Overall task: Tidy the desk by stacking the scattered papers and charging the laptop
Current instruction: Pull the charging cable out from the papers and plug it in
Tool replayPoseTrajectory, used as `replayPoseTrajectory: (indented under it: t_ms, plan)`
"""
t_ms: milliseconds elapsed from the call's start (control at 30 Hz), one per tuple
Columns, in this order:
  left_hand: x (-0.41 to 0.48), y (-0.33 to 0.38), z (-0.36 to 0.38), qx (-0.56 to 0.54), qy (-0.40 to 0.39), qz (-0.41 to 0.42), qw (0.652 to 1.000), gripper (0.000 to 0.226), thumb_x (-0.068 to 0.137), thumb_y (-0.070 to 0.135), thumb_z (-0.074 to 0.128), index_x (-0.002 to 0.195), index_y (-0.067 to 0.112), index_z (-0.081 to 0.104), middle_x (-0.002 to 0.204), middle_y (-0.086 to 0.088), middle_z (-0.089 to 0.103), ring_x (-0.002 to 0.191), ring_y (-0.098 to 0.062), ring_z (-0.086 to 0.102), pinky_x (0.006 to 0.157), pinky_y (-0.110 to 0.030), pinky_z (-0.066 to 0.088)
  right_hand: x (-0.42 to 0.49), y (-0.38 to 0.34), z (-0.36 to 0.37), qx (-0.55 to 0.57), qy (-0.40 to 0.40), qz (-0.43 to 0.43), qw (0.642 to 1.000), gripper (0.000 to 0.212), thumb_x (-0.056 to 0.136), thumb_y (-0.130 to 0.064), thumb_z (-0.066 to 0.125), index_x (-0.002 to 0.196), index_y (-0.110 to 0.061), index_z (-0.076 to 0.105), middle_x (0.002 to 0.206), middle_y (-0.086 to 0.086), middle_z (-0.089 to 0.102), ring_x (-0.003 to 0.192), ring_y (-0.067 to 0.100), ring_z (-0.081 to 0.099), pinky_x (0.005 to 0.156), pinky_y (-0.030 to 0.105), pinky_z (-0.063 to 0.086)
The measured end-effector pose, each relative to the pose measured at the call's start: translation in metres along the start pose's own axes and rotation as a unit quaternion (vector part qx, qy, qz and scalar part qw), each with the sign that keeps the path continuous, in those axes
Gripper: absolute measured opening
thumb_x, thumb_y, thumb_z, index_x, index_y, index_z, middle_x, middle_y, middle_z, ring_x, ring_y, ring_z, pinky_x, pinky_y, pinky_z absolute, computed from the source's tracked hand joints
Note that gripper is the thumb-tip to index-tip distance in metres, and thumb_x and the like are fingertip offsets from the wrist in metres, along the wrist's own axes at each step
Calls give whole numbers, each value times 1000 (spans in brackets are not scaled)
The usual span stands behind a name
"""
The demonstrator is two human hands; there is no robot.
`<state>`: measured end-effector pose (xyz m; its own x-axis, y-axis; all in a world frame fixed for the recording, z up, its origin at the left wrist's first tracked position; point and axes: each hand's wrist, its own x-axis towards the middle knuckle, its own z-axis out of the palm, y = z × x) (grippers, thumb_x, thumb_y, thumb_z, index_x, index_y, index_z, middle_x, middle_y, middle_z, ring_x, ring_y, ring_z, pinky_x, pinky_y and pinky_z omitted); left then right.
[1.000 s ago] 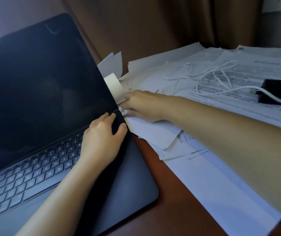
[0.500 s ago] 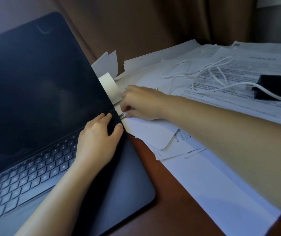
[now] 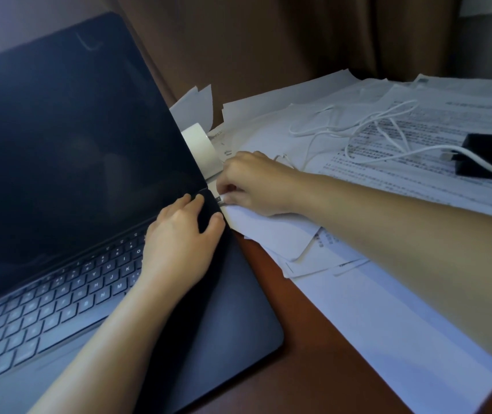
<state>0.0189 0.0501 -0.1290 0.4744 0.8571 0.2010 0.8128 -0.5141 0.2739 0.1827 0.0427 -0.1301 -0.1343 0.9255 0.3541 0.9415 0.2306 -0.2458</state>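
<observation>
A dark laptop (image 3: 232, 318) stands open on the left with a black screen. My left hand (image 3: 179, 243) rests on its right rear corner, fingers on the deck and thumb over the side edge. My right hand (image 3: 253, 183) pinches the white cable's plug (image 3: 220, 199) right at the laptop's right edge by the hinge. The white cable (image 3: 367, 127) loops back over scattered printed papers (image 3: 417, 174) to a black charger brick (image 3: 489, 156) at the far right. Whether the plug sits in the port is hidden.
A white tape roll (image 3: 201, 147) lies behind the screen's right edge. Loose sheets overlap across the brown desk (image 3: 313, 354) and hang toward its front. A brown curtain (image 3: 268, 49) hangs behind the desk.
My right hand has shifted slightly and the plug's tip shows at the laptop's edge. The left hand stays on the corner. The camera moved a little.
</observation>
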Motion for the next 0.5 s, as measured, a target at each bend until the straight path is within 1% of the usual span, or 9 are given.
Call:
replayPoseTrajectory:
  t_ms: [167, 267, 300, 367, 433, 500]
  plan:
    - [0, 1, -1, 5, 0, 0, 1000, 53, 96, 36, 46, 144, 15, 41, 154, -6, 33, 143, -22, 24, 112, -33, 21, 2, -3, 2, 11, -10, -1, 1000, 17, 94, -25, 54, 81, -17, 62, 82, 0, 56, 87, 17, 40, 75, 27, 27]
    - [0, 5, 0, 10, -2, 8, 1000, 48, 97, 34, 44, 142, 17, 44, 154, -6, 33, 142, -22, 25, 111, -33, 22, 4, -3, 3, 14, -21, -8, 1000, 20, 93, -24, 55, 74, -19, 57, 85, 6, 56, 90, 22, 46, 77, 35, 39]
    - [0, 7, 1, 8, -5, 15, 1000, 46, 97, 32, 44, 141, 18, 45, 154, -6, 33, 142, -22, 26, 111, -33, 23, 4, -3, 3, 14, -22, -10, 1000, 18, 94, -24, 55, 76, -21, 58, 87, 6, 55, 91, 22, 48, 79, 37, 42]
    - [0, 10, 2, -3, -6, 25, 1000, 46, 97, 30, 43, 142, 19, 45, 154, -5, 33, 142, -21, 26, 111, -32, 22, 2, -3, 3, 11, -18, -15, 1000, 15, 94, -24, 53, 87, -17, 65, 88, 2, 51, 93, 18, 45, 83, 39, 43]
    - [0, 10, 2, -10, -3, 26, 1000, 48, 97, 30, 43, 143, 20, 42, 154, -5, 32, 142, -21, 25, 112, -31, 21, 1, -4, 2, 10, -12, -11, 1000, 17, 94, -24, 54, 96, -15, 67, 92, 2, 54, 95, 16, 43, 84, 39, 42]
    - [0, 9, 2, -11, -4, 28, 1000, 48, 97, 30, 43, 144, 19, 41, 154, -6, 33, 142, -21, 26, 112, -30, 21, 0, -7, 0, 10, -12, -4, 1000, 16, 93, -27, 55, 100, -19, 68, 95, 2, 57, 98, 17, 45, 83, 38, 42]
